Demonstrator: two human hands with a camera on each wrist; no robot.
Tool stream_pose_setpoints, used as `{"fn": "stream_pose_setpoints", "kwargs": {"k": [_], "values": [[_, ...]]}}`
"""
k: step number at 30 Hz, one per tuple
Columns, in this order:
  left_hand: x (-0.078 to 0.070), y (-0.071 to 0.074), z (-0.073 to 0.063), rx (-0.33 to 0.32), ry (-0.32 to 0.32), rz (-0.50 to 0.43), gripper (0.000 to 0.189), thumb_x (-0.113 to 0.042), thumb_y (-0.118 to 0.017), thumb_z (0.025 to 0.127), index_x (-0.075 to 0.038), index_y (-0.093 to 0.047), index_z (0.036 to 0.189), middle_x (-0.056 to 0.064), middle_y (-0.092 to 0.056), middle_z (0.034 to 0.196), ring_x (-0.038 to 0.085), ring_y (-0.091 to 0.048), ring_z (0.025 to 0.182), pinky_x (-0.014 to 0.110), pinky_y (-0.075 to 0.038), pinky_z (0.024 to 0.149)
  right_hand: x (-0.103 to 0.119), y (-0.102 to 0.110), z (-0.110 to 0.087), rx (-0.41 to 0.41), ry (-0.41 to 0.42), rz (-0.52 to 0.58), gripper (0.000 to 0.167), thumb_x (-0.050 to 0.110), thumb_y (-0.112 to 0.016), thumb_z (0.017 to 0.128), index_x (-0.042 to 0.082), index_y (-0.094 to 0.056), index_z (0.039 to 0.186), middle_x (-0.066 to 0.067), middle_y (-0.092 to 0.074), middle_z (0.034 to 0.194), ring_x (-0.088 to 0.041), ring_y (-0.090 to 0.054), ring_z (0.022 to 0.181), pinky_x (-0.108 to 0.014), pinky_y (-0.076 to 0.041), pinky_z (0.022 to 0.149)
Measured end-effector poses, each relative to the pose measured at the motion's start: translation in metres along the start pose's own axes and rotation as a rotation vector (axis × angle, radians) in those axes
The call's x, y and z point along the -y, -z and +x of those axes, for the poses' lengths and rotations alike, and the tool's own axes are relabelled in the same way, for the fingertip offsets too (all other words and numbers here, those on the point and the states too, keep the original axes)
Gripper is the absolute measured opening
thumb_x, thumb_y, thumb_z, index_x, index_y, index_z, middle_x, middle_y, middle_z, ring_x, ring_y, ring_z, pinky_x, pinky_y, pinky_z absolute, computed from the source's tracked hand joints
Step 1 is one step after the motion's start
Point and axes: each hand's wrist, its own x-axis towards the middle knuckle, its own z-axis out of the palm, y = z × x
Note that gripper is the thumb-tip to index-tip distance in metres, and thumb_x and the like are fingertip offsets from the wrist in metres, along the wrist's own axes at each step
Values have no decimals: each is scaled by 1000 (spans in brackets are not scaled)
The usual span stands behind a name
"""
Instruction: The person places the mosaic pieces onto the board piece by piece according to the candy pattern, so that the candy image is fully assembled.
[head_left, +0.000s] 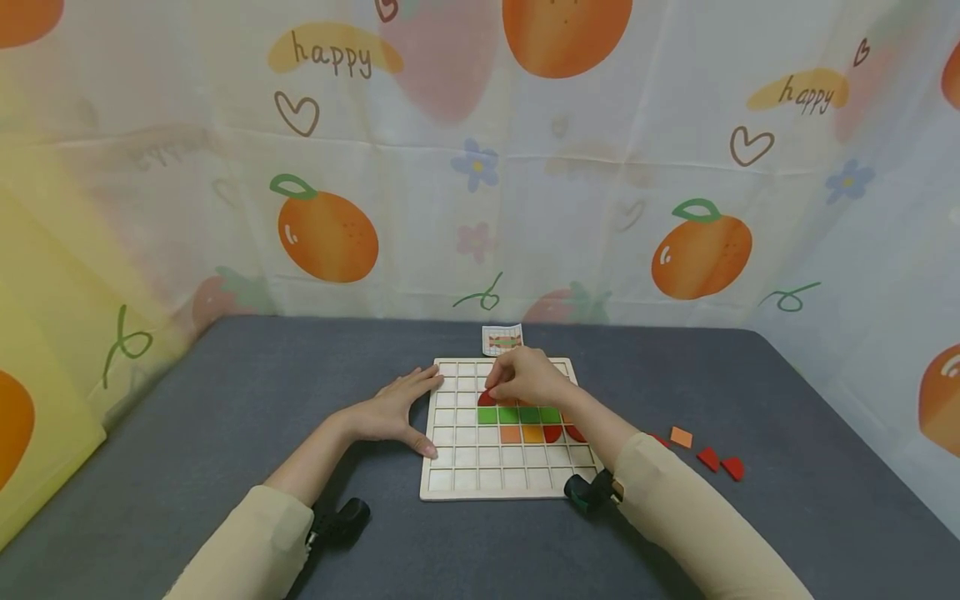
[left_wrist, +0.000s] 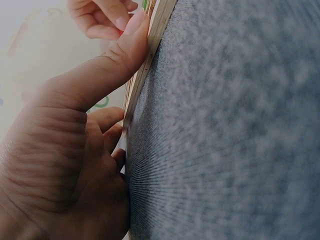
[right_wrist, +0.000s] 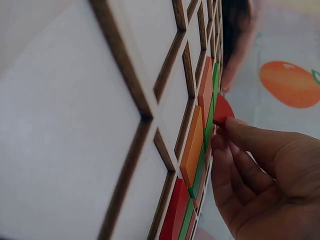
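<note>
A white grid board (head_left: 465, 482) with wooden dividing lines lies on the dark table. My right hand (head_left: 531, 379) pinches a red rounded tile (right_wrist: 224, 109) between thumb and fingers, low over a cell at the left end of the green row. Several green square tiles (head_left: 508, 415) fill that row. Under them sit a salmon square tile (head_left: 511, 434), an orange square tile (head_left: 533, 434) and red rounded tiles (head_left: 552, 433). With fingers spread, my left hand (head_left: 390, 414) rests along the board's left edge, thumb and fingertips touching its rim. My right hand covers part of the upper cells.
A small pattern card (head_left: 502, 340) lies just behind the board. Right of my right forearm are a loose orange tile (head_left: 681, 437) and several red tiles (head_left: 733, 468). A fruit-printed curtain (head_left: 420, 250) hangs behind the table (head_left: 225, 400).
</note>
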Motion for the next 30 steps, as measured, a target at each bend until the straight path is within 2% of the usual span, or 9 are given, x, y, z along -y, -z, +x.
{"fn": "stream_pose_setpoints", "kwargs": {"k": [3,12,30], "values": [[0,0,0,0,1,0,117,-50,-85,70,-4,-23,157,15,-10,168,43,-3,155,66,-6,122,0,-1,0,4,-3,6,4,12,-74,88,10,-75,92,-4,-75,82,-11,-65,66,-23,-51,63],[1,0,0,-4,-10,2,116,-48,-86,70,-4,-23,157,15,-11,168,44,-4,155,66,-6,122,-1,-1,0,14,19,-29,6,10,-74,87,12,-77,92,-4,-76,88,-8,-65,73,-21,-52,65],[-1,0,0,-5,-6,5,116,-49,-86,70,-4,-23,157,15,-11,168,44,-5,155,67,-7,122,2,-2,-1,32,9,-46,13,5,-73,87,12,-80,94,-5,-78,89,-9,-66,68,-22,-52,61]]}}
